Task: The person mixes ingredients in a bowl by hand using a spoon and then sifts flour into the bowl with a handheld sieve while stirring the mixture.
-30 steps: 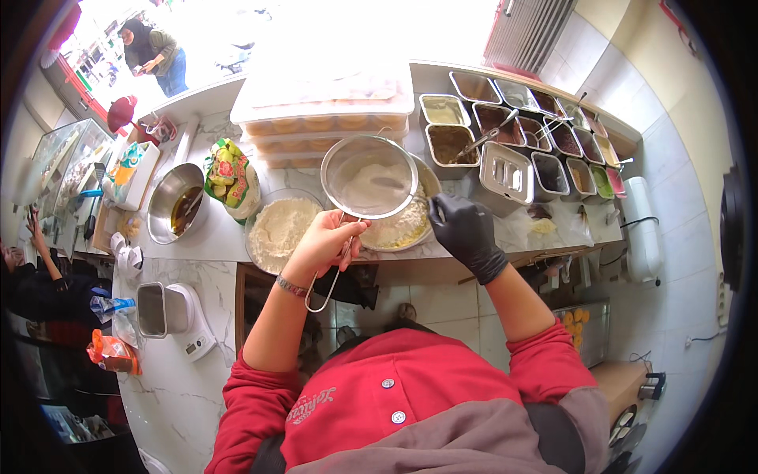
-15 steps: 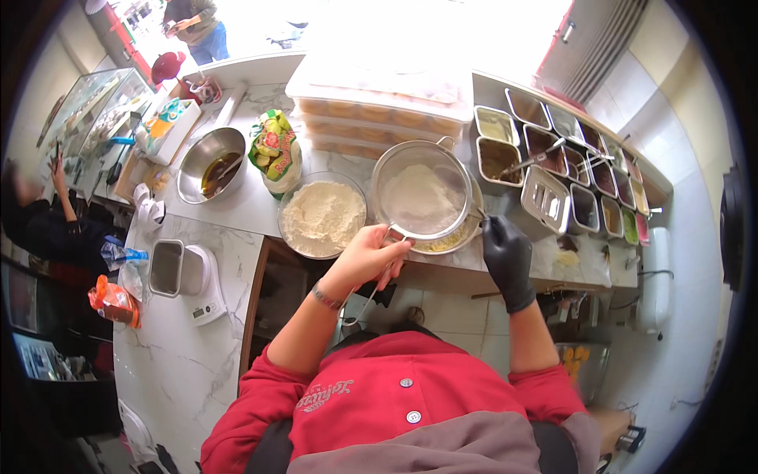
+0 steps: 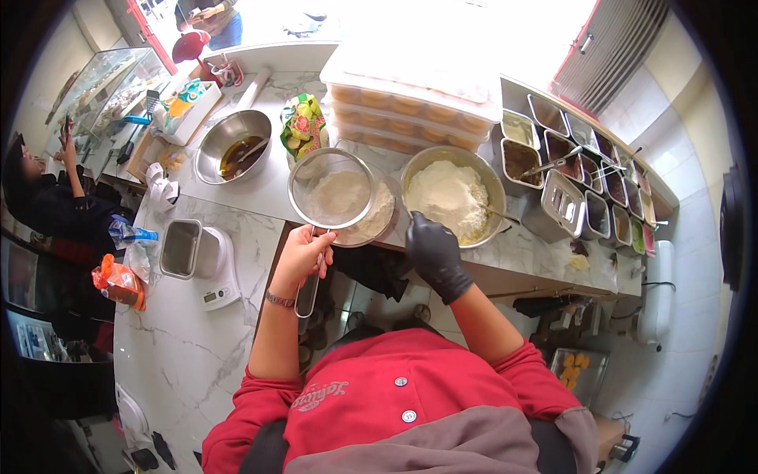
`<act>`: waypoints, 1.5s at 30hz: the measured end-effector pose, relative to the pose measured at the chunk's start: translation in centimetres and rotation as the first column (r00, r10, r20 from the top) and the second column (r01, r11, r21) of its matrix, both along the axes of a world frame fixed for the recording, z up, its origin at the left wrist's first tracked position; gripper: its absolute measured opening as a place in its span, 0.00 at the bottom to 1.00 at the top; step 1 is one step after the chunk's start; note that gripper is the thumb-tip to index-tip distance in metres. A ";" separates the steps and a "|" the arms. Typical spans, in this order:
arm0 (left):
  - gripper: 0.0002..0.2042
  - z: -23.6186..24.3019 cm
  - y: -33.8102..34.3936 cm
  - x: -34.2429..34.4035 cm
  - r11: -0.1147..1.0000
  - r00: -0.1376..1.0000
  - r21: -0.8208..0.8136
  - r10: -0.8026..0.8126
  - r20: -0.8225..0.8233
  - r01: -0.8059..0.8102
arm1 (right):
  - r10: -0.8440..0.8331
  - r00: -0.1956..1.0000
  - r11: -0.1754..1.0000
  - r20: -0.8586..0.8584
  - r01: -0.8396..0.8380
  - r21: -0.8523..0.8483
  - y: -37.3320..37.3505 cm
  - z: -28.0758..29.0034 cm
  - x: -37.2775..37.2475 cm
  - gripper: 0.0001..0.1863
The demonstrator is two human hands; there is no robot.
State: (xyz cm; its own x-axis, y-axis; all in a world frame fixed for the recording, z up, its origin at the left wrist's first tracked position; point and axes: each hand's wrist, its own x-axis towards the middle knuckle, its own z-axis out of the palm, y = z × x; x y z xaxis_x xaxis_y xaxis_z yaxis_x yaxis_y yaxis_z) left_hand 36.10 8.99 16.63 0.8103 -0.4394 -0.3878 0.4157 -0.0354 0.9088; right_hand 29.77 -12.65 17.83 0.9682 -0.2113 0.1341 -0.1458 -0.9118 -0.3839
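Observation:
My left hand [image 3: 306,257] is bare and closed round the long wire handle of a fine mesh sieve [image 3: 330,188]. The sieve hangs over a clear bowl [image 3: 396,207] of flour, covering much of it; flour shows through the mesh. To its right stands a metal mixing bowl [image 3: 496,180], with a white heap of flour [image 3: 442,189] on a yellowish, crumbly mass. A spoon-like handle [image 3: 503,215] sticks out over that bowl's right rim. My right hand [image 3: 438,257], in a black glove, is closed at the near left rim of the mixing bowl, fingertips on the edge.
At left are a steel bowl of dark liquid [image 3: 207,158], a green bag [image 3: 302,126], and a scale [image 3: 225,288] beside a metal tin [image 3: 180,249]. Stacked clear boxes [image 3: 410,118] stand behind; topping containers [image 3: 564,205] fill the right. A person [image 3: 59,182] is at far left.
The sieve has moved left in my left hand, from above the mixing bowl to above the flour bowl. My right hand has shifted from the mixing bowl's right side to its near left rim.

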 end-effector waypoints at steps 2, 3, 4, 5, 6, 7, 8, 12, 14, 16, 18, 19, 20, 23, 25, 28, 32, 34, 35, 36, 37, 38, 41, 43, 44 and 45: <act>0.08 -0.5 0.4 0.3 1.000 1.000 0.004 -0.004 0.028 0.004 | 0.044 0.998 0.999 -0.047 -0.044 -0.011 0.8 -1.2 1.4 0.13; 0.08 -0.9 0.4 0.5 1.000 1.000 0.001 -0.010 0.027 0.010 | 0.087 0.992 0.996 -0.090 -0.089 -0.017 1.1 -1.9 2.0 0.14; 0.09 -1.4 0.3 0.8 0.999 0.999 0.026 -0.035 0.029 0.035 | 0.081 0.993 0.996 -0.091 -0.083 -0.020 1.3 -3.0 2.5 0.14; 0.09 -1.6 0.1 1.0 0.997 0.997 0.051 -0.064 0.031 0.062 | 0.118 0.984 0.991 -0.131 -0.125 -0.041 1.5 -3.9 3.0 0.14; 0.09 -1.5 -0.3 1.2 0.996 0.997 0.048 -0.075 0.032 0.073 | 0.152 0.973 0.985 -0.172 -0.164 -0.059 1.5 -4.6 3.2 0.15; 0.09 -1.5 -0.3 1.3 0.994 0.997 0.089 -0.068 0.025 0.065 | 0.152 0.973 0.985 -0.175 -0.164 -0.058 2.1 -4.0 3.1 0.15; 0.10 -1.6 -0.2 1.5 0.990 0.998 0.127 -0.063 0.019 0.060 | 0.094 0.970 0.995 -0.224 -0.096 0.003 2.6 -2.6 2.7 0.15; 0.13 -1.4 1.0 1.9 0.986 0.991 0.126 -0.119 0.054 0.112 | 0.028 0.999 0.990 -0.035 -0.023 0.141 1.1 0.5 -0.6 0.15; 0.16 -1.2 1.6 1.6 0.972 0.994 0.215 -0.104 0.023 0.096 | -0.083 0.967 0.994 0.241 0.062 0.094 -2.5 3.0 -1.7 0.12; 0.16 -1.0 2.3 0.7 0.977 0.997 0.208 -0.056 0.044 0.046 | -0.196 0.910 0.950 0.366 0.269 -0.159 -8.3 2.4 -2.0 0.11; 0.16 -1.2 2.9 -0.3 0.956 0.962 0.274 0.031 0.270 -0.108 | -0.335 0.911 0.919 0.241 0.372 -0.128 -12.4 0.6 -2.3 0.11; 0.15 -0.3 2.8 -1.1 0.906 0.869 0.356 0.024 0.495 -0.228 | -0.422 0.899 0.897 0.118 0.433 -0.086 -13.9 -0.2 -2.6 0.12; 0.14 0.9 2.8 -1.8 0.839 0.723 0.392 0.001 0.691 -0.376 | -0.439 0.890 0.888 0.124 0.451 -0.094 -14.9 -1.0 -2.8 0.12; 0.10 2.8 2.6 -3.0 0.780 0.387 0.193 0.068 0.920 -0.595 | -0.314 0.946 0.949 -0.079 0.315 0.001 -15.8 -0.3 -2.7 0.14; 0.08 4.5 1.7 -4.7 0.904 0.607 0.105 0.189 0.772 -0.415 | -0.238 0.971 0.970 0.001 0.238 0.055 -16.6 -0.3 -1.8 0.14; 0.05 6.4 -1.1 -7.1 0.995 0.836 -0.013 -0.072 0.543 0.095 | -0.148 0.988 0.985 0.052 0.142 0.101 -16.9 0.5 0.8 0.12; 0.15 2.8 -9.0 -8.6 0.858 0.878 -0.189 -0.471 0.083 0.478 | 0.031 0.993 0.983 -0.113 -0.051 -0.178 -17.9 1.7 4.4 0.09; 0.19 -0.9 -12.9 -9.2 0.881 0.895 -0.197 -0.445 -0.042 0.429 | 0.130 0.978 0.950 -0.161 -0.170 -0.261 -18.0 1.8 5.3 0.07; 0.20 -2.2 -14.7 -9.4 0.930 0.936 -0.251 -0.314 -0.157 0.269 | 0.179 0.962 0.908 -0.208 -0.243 -0.342 -17.7 2.2 5.2 0.08; 0.21 -2.6 -16.2 -9.3 0.953 0.945 -0.286 -0.184 -0.270 0.104 | 0.217 0.943 0.854 -0.251 -0.308 -0.420 -17.7 2.4 4.8 0.09; 0.21 -2.6 -17.4 -8.8 0.955 0.952 -0.281 -0.168 -0.255 0.093 | 0.280 0.945 0.816 -0.167 -0.326 -0.478 -17.7 2.1 4.2 0.07; 0.21 -2.5 -18.5 -8.5 0.940 0.955 -0.341 -0.078 -0.285 -0.025 | 0.325 0.940 0.787 -0.105 -0.330 -0.521 -17.7 2.0 3.6 0.05; 0.21 -5.8 -19.8 -7.1 0.875 0.955 -0.454 0.030 -0.296 -0.168 | 0.427 0.904 0.795 0.037 -0.356 -0.491 -17.7 2.9 1.7 0.03; 0.23 -5.8 -20.8 -7.1 0.842 0.964 -0.495 0.099 -0.247 -0.213 | 0.468 0.873 0.813 0.134 -0.366 -0.453 -18.4 3.6 0.8 0.03; 0.23 -5.1 -21.1 -7.5 0.840 0.962 -0.493 0.118 -0.245 -0.228 | 0.484 0.864 0.807 0.136 -0.381 -0.450 -18.9 3.9 0.7 0.03; 0.23 -4.3 -21.2 -7.7 0.840 0.958 -0.480 0.149 -0.246 -0.253 | 0.489 0.867 0.777 0.100 -0.381 -0.501 -19.5 4.2 0.6 0.02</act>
State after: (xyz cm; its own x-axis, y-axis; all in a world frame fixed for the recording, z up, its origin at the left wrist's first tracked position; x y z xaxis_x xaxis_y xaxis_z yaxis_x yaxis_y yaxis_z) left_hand 28.40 -12.24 12.28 0.8351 -0.4509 -0.3151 0.5300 0.5061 0.6804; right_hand 30.36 -32.18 22.01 0.8763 0.3622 0.3177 0.3447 -0.9320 0.1117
